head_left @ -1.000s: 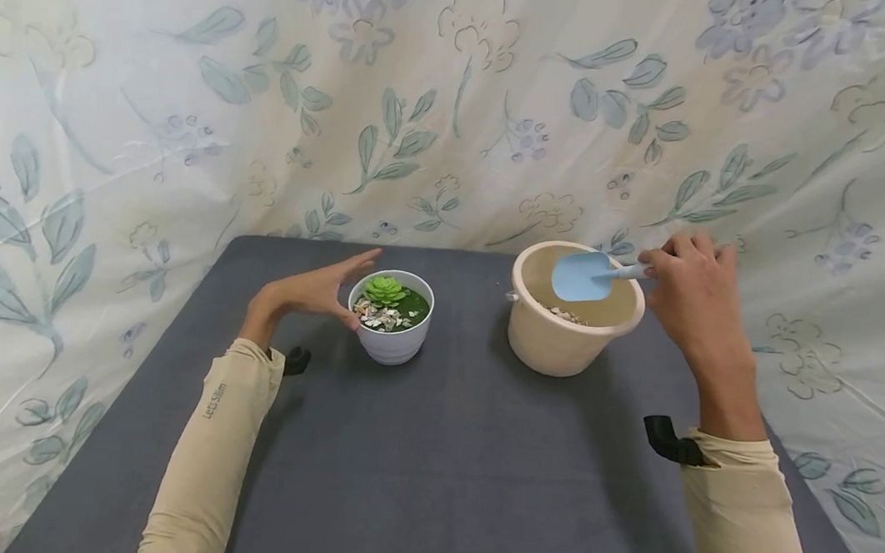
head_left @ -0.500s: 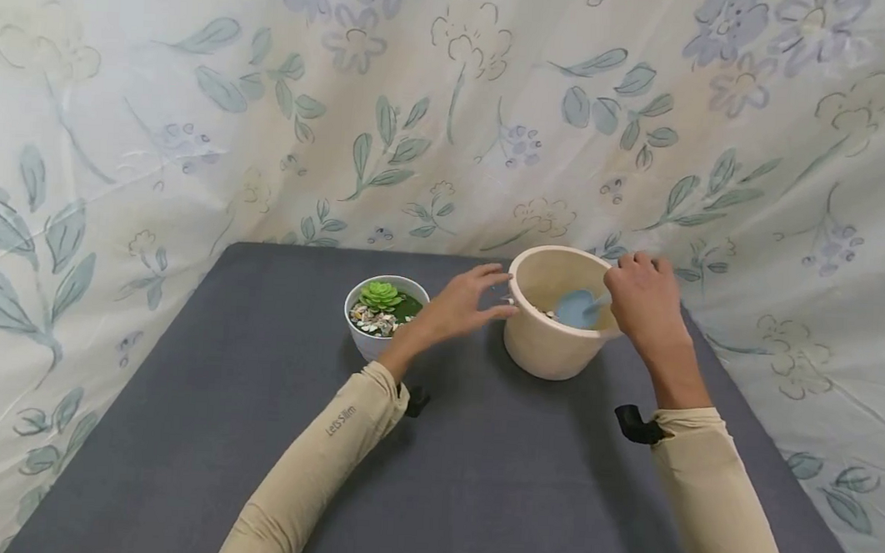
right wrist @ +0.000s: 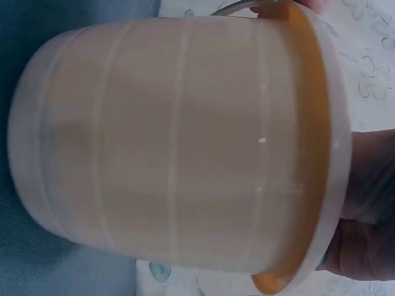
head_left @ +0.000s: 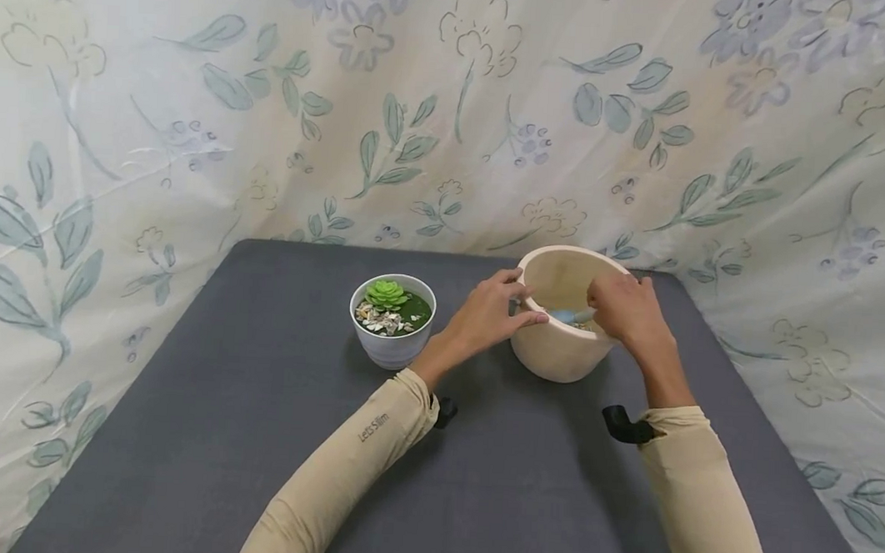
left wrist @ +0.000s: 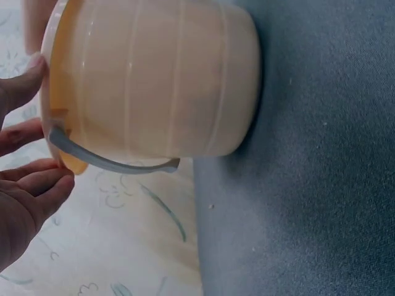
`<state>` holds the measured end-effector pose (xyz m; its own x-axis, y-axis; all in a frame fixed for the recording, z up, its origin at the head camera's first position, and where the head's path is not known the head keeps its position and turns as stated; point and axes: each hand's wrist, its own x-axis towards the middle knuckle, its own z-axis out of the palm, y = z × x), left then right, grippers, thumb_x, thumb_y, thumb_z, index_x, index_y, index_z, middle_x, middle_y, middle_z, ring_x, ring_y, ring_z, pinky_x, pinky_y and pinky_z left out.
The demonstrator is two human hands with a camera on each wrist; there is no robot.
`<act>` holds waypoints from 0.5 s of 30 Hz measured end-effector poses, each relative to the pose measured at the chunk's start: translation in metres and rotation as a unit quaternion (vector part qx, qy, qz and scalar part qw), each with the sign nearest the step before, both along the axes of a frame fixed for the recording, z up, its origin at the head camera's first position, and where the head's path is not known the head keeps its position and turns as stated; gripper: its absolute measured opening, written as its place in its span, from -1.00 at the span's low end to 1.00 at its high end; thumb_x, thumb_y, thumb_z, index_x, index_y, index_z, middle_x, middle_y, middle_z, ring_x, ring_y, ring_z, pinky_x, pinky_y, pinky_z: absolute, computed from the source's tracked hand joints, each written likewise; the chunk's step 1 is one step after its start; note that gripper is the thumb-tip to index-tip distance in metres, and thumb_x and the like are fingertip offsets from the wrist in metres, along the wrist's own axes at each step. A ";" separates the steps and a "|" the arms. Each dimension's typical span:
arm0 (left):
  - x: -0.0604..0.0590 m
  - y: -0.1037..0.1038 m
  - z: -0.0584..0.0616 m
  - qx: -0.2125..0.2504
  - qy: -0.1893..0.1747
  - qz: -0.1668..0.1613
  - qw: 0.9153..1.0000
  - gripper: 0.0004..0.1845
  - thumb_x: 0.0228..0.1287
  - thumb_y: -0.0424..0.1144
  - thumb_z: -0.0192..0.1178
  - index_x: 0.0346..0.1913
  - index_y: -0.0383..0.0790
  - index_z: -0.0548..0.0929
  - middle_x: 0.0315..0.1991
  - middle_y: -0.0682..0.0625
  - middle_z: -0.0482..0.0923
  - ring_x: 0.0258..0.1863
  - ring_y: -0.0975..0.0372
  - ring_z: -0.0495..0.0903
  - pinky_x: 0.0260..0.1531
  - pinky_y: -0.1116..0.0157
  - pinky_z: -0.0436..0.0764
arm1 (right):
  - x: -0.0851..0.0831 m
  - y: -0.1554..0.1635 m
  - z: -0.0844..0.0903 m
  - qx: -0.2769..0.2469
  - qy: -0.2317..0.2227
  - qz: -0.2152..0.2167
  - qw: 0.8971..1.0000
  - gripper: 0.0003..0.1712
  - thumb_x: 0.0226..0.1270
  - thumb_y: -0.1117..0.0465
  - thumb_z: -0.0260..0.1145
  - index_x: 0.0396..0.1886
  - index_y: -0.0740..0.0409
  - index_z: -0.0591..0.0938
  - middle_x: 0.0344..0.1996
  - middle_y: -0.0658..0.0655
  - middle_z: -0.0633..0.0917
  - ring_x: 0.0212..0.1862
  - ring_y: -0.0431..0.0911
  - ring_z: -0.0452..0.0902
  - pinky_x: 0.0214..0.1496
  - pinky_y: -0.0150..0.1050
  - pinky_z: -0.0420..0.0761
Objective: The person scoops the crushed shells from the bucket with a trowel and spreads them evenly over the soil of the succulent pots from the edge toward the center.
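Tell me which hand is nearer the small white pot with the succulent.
Left. The left hand grips the beige bucket's rim, on the side facing the white pot; the right hand is at the bucket's far side, holding the blue scoop.

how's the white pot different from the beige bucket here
The white pot is smaller than the beige bucket. The white pot stands alone, untouched; the beige bucket has the left hand gripping its rim and the right hand over it, holding a blue scoop. The white pot holds a green succulent and pebbles; what lies in the beige bucket is mostly hidden. Both sit on the grey table.
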<state>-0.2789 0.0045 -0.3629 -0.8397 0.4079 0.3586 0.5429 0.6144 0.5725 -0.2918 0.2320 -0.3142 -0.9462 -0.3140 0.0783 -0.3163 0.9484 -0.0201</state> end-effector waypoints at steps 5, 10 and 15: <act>-0.001 0.004 0.001 0.011 0.001 -0.008 1.000 -0.42 0.29 0.04 0.47 0.24 -0.27 0.73 0.43 -0.26 0.51 0.34 -0.03 0.61 0.33 0.09 0.63 | 0.007 0.011 -0.001 -0.050 0.009 -0.012 0.999 -0.49 0.20 0.60 0.13 -0.76 0.00 0.29 -0.69 -0.03 0.22 -0.48 -0.07 0.18 -0.20 -0.02 0.13; -0.001 0.004 0.001 0.017 0.002 -0.007 1.000 -0.44 0.28 0.03 0.47 0.22 -0.25 0.74 0.44 -0.28 0.50 0.38 -0.05 0.59 0.34 0.07 0.62 | 0.014 0.017 0.002 -0.078 0.046 -0.031 0.995 -0.75 0.33 0.53 0.23 -0.35 0.25 0.80 -0.33 0.31 0.80 -0.21 0.27 0.62 -0.10 0.18 0.36; -0.002 0.003 -0.002 0.019 0.002 0.001 1.000 -0.42 0.27 0.04 0.48 0.24 -0.25 0.73 0.45 -0.27 0.50 0.40 -0.06 0.57 0.36 0.04 0.60 | 0.021 0.023 0.007 -0.091 0.056 -0.048 0.993 -0.78 0.45 0.44 0.26 -0.07 0.33 0.80 -0.08 0.42 0.80 -0.08 0.40 0.61 -0.03 0.31 0.40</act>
